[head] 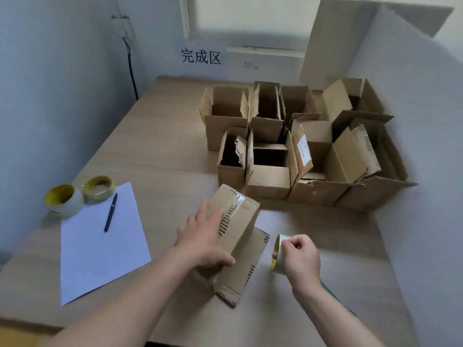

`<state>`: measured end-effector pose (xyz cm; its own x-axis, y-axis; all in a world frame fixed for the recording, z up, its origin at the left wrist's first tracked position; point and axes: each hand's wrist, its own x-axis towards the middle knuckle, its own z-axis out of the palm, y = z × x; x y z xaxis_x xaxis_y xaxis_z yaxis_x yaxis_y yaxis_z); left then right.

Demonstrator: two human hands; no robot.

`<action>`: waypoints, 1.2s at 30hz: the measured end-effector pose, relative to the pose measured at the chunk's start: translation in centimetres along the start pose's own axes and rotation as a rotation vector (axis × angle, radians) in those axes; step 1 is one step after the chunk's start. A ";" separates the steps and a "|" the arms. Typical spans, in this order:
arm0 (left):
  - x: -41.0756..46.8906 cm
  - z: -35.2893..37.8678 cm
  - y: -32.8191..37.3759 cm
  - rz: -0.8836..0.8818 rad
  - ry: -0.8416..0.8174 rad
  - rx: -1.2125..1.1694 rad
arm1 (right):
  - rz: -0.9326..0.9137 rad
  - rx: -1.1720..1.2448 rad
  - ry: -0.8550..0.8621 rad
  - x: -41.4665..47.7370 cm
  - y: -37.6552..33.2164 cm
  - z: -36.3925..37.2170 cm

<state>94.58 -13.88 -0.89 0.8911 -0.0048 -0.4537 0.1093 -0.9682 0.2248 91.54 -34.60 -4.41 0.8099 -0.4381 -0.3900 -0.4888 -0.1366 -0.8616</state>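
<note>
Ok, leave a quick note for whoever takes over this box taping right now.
Left hand presses flat on the small box, lying on the table.
Right hand pinches the tape roll beside it.
Done: a tape strip crosses its upper face.
Left: the near flap lies open on the table; probably tape it shut.
Two spare rolls, paper and pen sit far left.

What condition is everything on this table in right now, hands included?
Near box: one seam taped, a flap lying open.
Left hand: flat on near box, fingers straight.
Right hand: grips tape roll.
Boxes behind: upright, flaps open.
Spare rolls: set aside, untouched.
Pen: lying on paper.
</note>
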 end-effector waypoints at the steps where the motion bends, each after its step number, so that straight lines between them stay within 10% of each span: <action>1: -0.1 0.0 -0.3 0.039 -0.031 0.026 | -0.001 0.015 0.015 0.2 0.0 -0.5; 6: -0.1 -1.2 0.4 0.259 -0.099 0.333 | 0.008 0.045 0.074 0.6 0.2 -1.6; 10: 1.3 -2.2 0.7 0.530 0.177 0.614 | -0.068 0.007 0.070 0.0 0.1 -2.1; 18: -0.2 2.1 5.6 0.097 0.167 0.158 | -0.142 -0.043 0.042 -0.1 0.7 -2.0; 29: 2.2 -0.3 -2.0 0.537 0.190 0.087 | -0.338 -0.213 -0.331 -1.0 -0.1 -0.6; 36: -4.0 2.6 -0.5 0.361 0.306 -0.833 | -0.500 -0.384 -0.531 -2.4 -2.0 1.0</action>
<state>89.80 -14.01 -1.37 0.9959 -0.0885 -0.0190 -0.0211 -0.4314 0.9019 90.87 -32.38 -2.02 0.9596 0.2208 -0.1741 -0.0283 -0.5403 -0.8410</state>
